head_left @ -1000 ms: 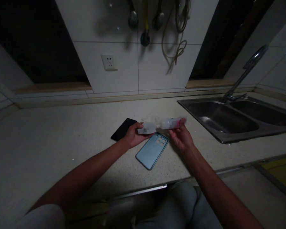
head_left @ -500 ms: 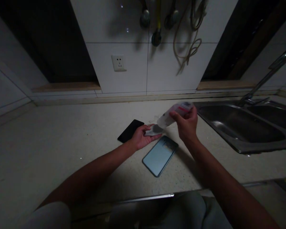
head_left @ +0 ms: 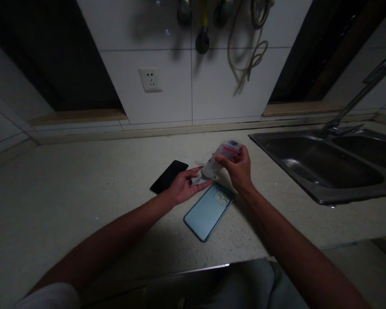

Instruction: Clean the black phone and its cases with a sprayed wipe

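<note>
Nearest to me, a pale sleeve covers my left arm, and both forearms reach out over the desk. My right hand has its fingers closed around a translucent plastic tube with a pink-marked label, gripping it firmly. I hold it tilted, its label end up and to the right, clear of the desk, with the hand's grip taking its weight. The tube's pale, flat lower end reaches toward my left hand, whose fingers lie extended and mostly flat against it, seemingly to steady that end. Whether they truly pinch it, I cannot tell.

Beneath my hands, a phone in a pale blue case lies face down just beside my left fingers. To its left, a black phone lies flat, touching my left hand, which keeps both phones out from under the tube.

Farther right sits a stainless double sink with its chrome faucet. Beyond the desk, a wall socket is set in the white tiles, and metal ladles and a looped cord hang above.
</note>
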Tool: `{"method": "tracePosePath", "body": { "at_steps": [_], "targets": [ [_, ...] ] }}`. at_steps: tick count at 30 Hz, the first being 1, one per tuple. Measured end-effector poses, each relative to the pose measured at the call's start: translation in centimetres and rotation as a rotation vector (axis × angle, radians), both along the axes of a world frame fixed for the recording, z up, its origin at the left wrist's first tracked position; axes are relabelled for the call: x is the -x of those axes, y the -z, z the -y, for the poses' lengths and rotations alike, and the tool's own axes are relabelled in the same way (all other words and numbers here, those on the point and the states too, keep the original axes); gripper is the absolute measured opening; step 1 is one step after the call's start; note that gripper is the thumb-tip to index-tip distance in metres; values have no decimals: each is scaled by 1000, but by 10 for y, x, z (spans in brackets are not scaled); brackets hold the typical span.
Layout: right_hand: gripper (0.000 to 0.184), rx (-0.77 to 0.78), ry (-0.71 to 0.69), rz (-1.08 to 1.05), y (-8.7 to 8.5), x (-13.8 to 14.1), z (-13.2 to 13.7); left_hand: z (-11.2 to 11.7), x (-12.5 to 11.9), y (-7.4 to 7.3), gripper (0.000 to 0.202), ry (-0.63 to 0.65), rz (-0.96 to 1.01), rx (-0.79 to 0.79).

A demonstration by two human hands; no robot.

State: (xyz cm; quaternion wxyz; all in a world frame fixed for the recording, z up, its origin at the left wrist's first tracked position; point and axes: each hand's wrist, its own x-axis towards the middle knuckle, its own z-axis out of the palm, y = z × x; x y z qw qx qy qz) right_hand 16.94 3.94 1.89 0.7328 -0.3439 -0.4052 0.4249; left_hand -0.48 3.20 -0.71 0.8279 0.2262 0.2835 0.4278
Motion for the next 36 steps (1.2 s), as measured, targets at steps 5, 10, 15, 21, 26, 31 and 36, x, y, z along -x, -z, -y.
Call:
{"method": "tracePosePath", "body": {
  "at_steps": [5,10,15,21,26,31,36],
  "targets": [
    [49,-79,87,114,3,-1,-1,3,0,-2,49,35,-28,-26],
    [50,-17,132,34,4,-1,-3,7,-1,-4,50,88,-71,-36],
    [49,110,53,-268,15,-4,-15,5,1,-3,47,54,-85,-8],
    [31,132,-38,-550,33,-14,-31,0,5,-1,16,84,48,27],
    [22,168,-89,-620,38,-17,-33,1,4,-5,28,70,53,94],
    [27,175,-97,-612,38,-15,-32,1,2,-7,27,77,31,120],
    [42,166,-36,-480,36,-12,-29,1,4,-8,38,123,-17,127]
  ]
}}
